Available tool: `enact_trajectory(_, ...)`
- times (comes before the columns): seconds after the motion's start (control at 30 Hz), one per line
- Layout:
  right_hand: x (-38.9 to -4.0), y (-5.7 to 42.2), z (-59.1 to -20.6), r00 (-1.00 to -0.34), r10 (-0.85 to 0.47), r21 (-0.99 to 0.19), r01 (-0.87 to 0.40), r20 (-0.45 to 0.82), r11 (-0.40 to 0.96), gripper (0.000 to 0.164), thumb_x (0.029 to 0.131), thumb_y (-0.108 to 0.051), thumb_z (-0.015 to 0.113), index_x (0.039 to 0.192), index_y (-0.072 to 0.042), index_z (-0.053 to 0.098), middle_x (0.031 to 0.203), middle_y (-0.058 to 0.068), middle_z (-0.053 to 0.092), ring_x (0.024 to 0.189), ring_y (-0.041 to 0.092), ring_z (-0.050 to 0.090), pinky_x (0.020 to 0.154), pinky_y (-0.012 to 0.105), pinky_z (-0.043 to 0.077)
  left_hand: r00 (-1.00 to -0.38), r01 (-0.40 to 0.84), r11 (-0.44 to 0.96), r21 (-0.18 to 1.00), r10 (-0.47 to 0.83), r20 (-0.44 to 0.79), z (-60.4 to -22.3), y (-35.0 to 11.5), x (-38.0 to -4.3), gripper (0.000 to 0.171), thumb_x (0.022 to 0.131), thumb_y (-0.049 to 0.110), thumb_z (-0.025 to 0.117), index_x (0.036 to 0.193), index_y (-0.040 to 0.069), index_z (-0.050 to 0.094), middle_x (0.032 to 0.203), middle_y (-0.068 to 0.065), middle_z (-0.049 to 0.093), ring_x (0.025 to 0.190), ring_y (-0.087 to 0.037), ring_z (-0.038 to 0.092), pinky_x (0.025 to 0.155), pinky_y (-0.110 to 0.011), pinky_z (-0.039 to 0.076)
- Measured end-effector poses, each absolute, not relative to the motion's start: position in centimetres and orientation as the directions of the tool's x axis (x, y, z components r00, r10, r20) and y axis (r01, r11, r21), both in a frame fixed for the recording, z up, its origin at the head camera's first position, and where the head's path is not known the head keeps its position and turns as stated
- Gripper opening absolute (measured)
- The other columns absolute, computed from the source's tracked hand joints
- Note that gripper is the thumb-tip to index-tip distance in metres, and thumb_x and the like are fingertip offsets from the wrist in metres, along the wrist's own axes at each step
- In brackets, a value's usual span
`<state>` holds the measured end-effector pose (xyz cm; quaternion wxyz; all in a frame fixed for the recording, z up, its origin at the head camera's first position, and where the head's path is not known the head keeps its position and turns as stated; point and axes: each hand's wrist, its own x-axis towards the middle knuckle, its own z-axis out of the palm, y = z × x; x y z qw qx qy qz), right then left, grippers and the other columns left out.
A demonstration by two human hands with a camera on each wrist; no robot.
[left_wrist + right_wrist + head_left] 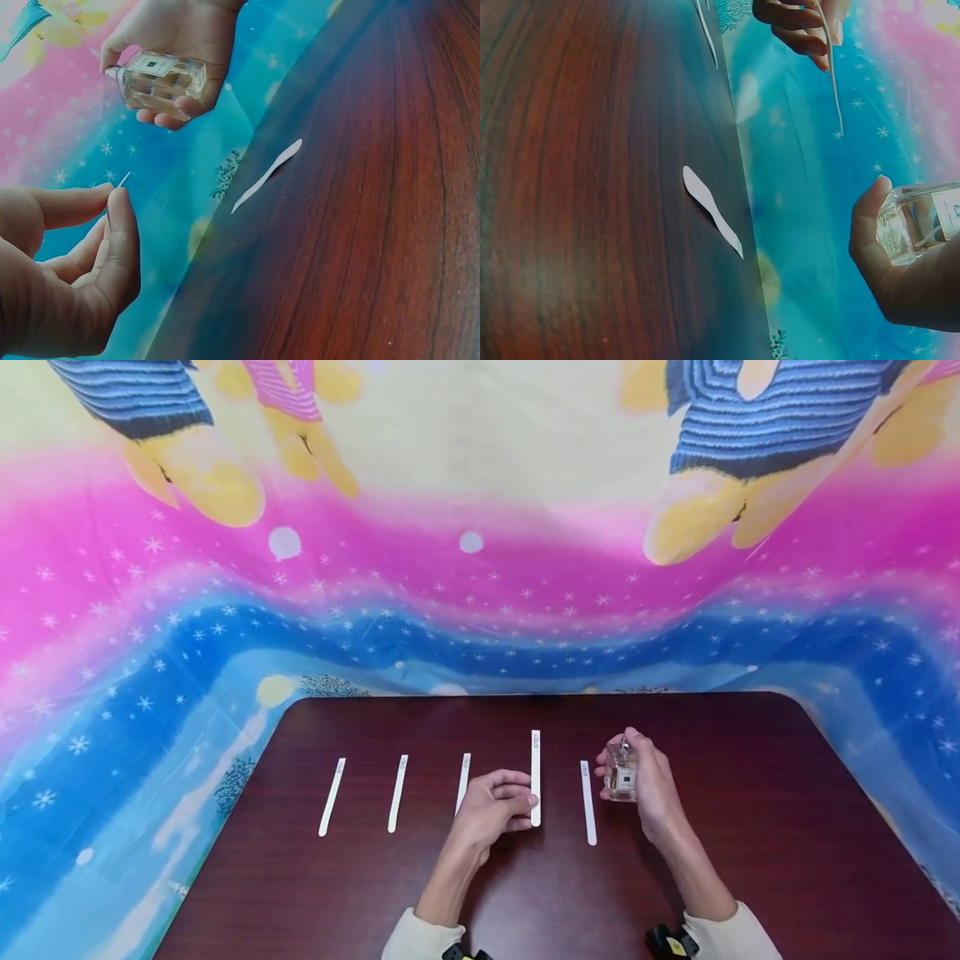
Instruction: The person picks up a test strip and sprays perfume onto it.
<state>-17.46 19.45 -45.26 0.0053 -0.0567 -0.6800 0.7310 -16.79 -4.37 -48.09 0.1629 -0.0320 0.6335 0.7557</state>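
My left hand [491, 810] pinches a narrow white perfume test strip [536, 768] between thumb and fingers, and the strip stands upright with small writing at its top. In the left wrist view that strip [124, 179] shows edge-on. To the right, my right hand [656, 789] grips a square clear glass perfume bottle [622, 779] with a pale label, a finger over its sprayer top. Amber-tinted liquid is visible inside the bottle [163, 81]. Both hands are raised above the table, with the strip and bottle apart. Another test strip [588, 803] lies between the hands.
On the dark wood table [300, 893] lie a far-left strip [332, 797], a second strip [398, 793] and a third strip [463, 777] partly hidden by my left hand. A colourful patterned cloth [480, 577] hangs behind the table's back edge.
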Motion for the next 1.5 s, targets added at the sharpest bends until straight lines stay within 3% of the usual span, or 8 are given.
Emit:
enact_trajectory(0.47,-17.4,19.1,-45.7,-0.988,0.105,-0.992,0.109,-0.115,-0.060,0.043,0.116,-0.042,0.033,0.101,-0.010,0.058,0.085,-0.001,0.068,0.073,0.013,0.067,0.056,0.036,0.063,-0.939,-0.284,-0.157,0.946,0.245,-0.242,-47.0,-3.3,-15.6,0.034,0.088,-0.008,0.073,0.122,-0.006,0.070,0.091,-0.003,0.073,0.072,-0.013,0.069,0.066,-0.027,0.066)
enact_trajectory(0.77,-17.6,18.5,-46.1,-0.986,0.113,-0.992,0.122,-0.124,-0.024,0.044,0.116,-0.040,0.033,0.110,-0.003,0.055,0.087,0.001,0.067,0.074,0.012,0.065,0.056,0.036,0.062,-0.940,-0.275,-0.171,0.946,0.253,-0.228,-46.6,-2.4,-14.8,0.034,0.087,-0.008,0.074,0.120,-0.004,0.071,0.091,-0.003,0.074,0.073,-0.013,0.071,0.064,-0.026,0.065)
enact_trajectory(0.97,-17.9,18.3,-46.1,-0.984,0.134,-0.993,0.120,-0.118,0.010,0.043,0.116,-0.041,0.034,0.110,-0.005,0.055,0.089,0.002,0.066,0.076,0.015,0.066,0.057,0.038,0.063,-0.940,-0.273,-0.176,0.946,0.258,-0.224,-46.3,-1.9,-14.5,0.031,0.087,-0.005,0.077,0.118,-0.003,0.072,0.089,-0.004,0.072,0.073,-0.013,0.070,0.064,-0.027,0.065)
enact_trajectory(1.3,-18.0,18.1,-46.3,-0.988,0.144,-0.991,0.075,-0.059,0.110,0.043,0.116,-0.039,0.037,0.109,-0.002,0.057,0.086,0.005,0.064,0.073,0.019,0.064,0.053,0.036,0.060,-0.939,-0.275,-0.191,0.942,0.266,-0.220,-45.8,-1.4,-14.1,0.028,0.086,-0.006,0.077,0.114,-0.002,0.074,0.085,-0.003,0.072,0.071,-0.012,0.071,0.062,-0.025,0.065)
enact_trajectory(1.5,-18.0,17.7,-46.0,-0.987,0.158,-0.971,0.049,-0.011,0.236,0.041,0.115,-0.040,0.040,0.108,-0.006,0.061,0.087,0.011,0.065,0.071,0.027,0.066,0.055,0.043,0.063,-0.940,-0.264,-0.185,0.947,0.268,-0.210,-45.5,-1.5,-13.9,0.028,0.087,-0.005,0.078,0.114,-0.002,0.074,0.086,-0.003,0.072,0.071,-0.011,0.070,0.063,-0.024,0.064)
